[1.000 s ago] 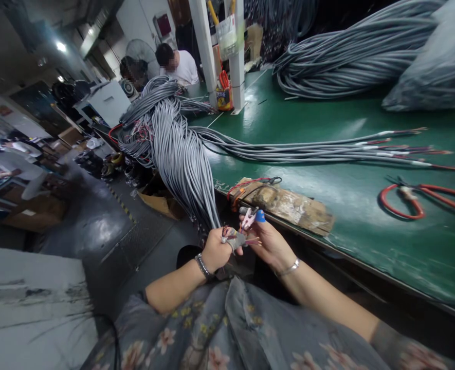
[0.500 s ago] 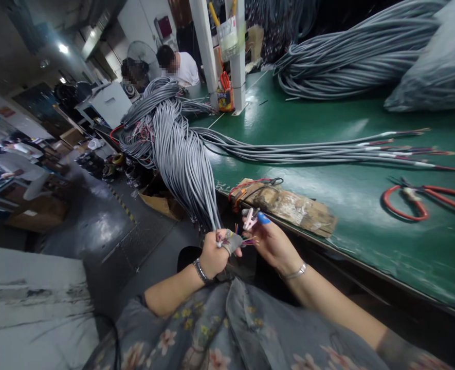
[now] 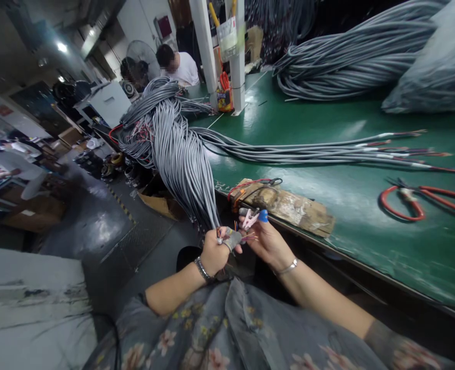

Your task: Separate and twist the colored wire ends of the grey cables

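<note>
My left hand (image 3: 216,253) is closed around the end of a grey cable, its thumb in a grey cover. Thin coloured wires (image 3: 249,237) stick out past that thumb toward my other hand. Between the fingers of my right hand (image 3: 268,241) is a small pale pink clip-like tool (image 3: 250,220), held just above the wire ends. Blue covering wraps one fingertip of this hand. A thick bundle of grey cables (image 3: 184,154) hangs over the bench edge and runs down to my left hand. The exact contact between tool and wires is too small to make out.
On the green bench (image 3: 366,246) lie a worn wooden block (image 3: 296,208), red-handled cutters (image 3: 402,203) and cables with stripped ends (image 3: 308,154). Another cable coil (image 3: 346,61) and a plastic bag (image 3: 435,67) are behind. A person (image 3: 181,67) sits beyond the white post (image 3: 238,77).
My right hand has shifted slightly left and turned a little, bringing the pink tool nearer my left hand. The left hand stays almost in place, still gripping the cable.
</note>
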A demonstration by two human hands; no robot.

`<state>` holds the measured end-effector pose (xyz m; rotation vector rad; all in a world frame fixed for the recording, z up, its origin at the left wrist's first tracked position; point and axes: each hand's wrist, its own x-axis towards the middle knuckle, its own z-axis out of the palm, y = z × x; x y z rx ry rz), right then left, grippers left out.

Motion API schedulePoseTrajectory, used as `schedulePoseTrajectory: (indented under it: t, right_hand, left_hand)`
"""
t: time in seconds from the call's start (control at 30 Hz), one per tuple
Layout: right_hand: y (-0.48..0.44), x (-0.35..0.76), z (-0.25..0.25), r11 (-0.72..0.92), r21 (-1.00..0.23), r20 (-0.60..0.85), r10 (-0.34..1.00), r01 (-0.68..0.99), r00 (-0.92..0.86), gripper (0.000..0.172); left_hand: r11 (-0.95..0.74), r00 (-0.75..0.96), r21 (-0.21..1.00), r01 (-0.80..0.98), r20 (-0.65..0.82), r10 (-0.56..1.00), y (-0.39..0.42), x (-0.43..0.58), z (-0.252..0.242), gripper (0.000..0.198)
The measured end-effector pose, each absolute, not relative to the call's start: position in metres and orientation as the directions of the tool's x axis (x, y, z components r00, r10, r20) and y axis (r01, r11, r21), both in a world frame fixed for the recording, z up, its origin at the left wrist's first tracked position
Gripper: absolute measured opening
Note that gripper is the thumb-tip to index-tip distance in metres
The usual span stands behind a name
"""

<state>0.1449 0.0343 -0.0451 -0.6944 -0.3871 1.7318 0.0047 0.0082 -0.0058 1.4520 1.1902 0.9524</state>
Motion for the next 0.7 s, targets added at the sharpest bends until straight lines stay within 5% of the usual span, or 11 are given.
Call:
schedulePoseTrajectory:
  t: [0.13,0.37,0.53,0.7]
  right_hand:
    - [0.036,0.144,-0.048,-0.253,-0.594,-0.231,0.963,-0.764,-0.140,0.037]
    - [0.027,0.155,-0.040,-0.358,-0.599,-0.175,0.931,-0.716,-0.319,0.055]
    - [0.022,0.170,-0.040,-0.444,-0.725,-0.167,0.855,-0.527,-0.491,0.047]
    - [0.023,0.172,-0.033,-0.338,-0.864,-0.168,0.892,-0.373,-0.420,0.035]
  left_hand:
    - [-0.014,0.207,0.976,0.217,-0.031,0.978,0.008,0.004,-0.009,0.036]
    - [-0.033,0.211,0.967,0.254,-0.022,0.977,0.005,0.001,-0.007,0.038]
    - [-0.083,0.263,0.940,0.331,-0.008,0.965,0.001,-0.006,-0.009,0.030]
    - [-0.219,0.383,0.871,0.439,0.039,0.923,0.004,-0.009,-0.012,0.018]
